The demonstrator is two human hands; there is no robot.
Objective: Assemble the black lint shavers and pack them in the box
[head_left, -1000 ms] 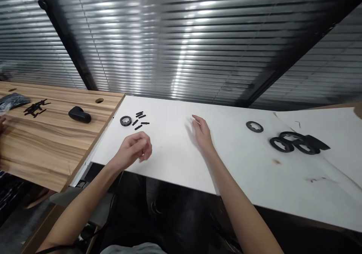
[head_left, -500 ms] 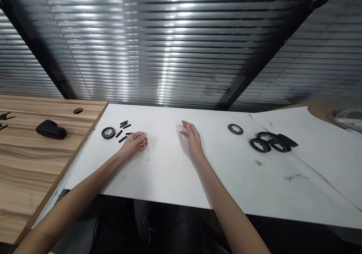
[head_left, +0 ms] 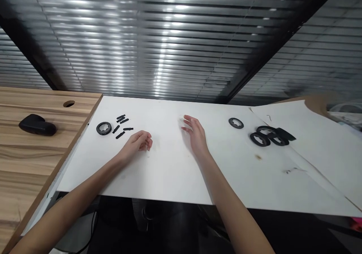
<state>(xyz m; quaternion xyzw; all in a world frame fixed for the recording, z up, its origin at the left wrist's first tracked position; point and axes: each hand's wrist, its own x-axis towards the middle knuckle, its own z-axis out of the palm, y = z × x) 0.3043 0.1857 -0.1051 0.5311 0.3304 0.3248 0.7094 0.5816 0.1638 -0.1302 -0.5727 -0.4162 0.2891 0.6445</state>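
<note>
My left hand (head_left: 138, 142) hangs over the white tabletop (head_left: 169, 171), its fingers loosely curled and a little apart, with nothing visible in them. Just left of it lie several short black strips (head_left: 120, 134) with narrowed ends. Beyond these strips is a black ring (head_left: 104, 128) with a notched inner edge. My right hand (head_left: 196, 135) is open near the middle of the table, fingers spread and slightly bent, holding nothing. Another black notched ring (head_left: 236, 123) lies to its right.
Farther right, several black rings (head_left: 260, 139) overlap beside a dark flat piece (head_left: 285, 134). A wooden table (head_left: 34, 156) adjoins on the left, bearing a black curved object (head_left: 37, 125). Metal blinds (head_left: 169, 50) stand behind the white table. Brown-edged white sheeting (head_left: 319, 148) covers the right side.
My left hand has moved slightly right, away from the black strips, and its pinched fingers have loosened. My right hand's fingers have spread a little. The view has shifted slightly.
</note>
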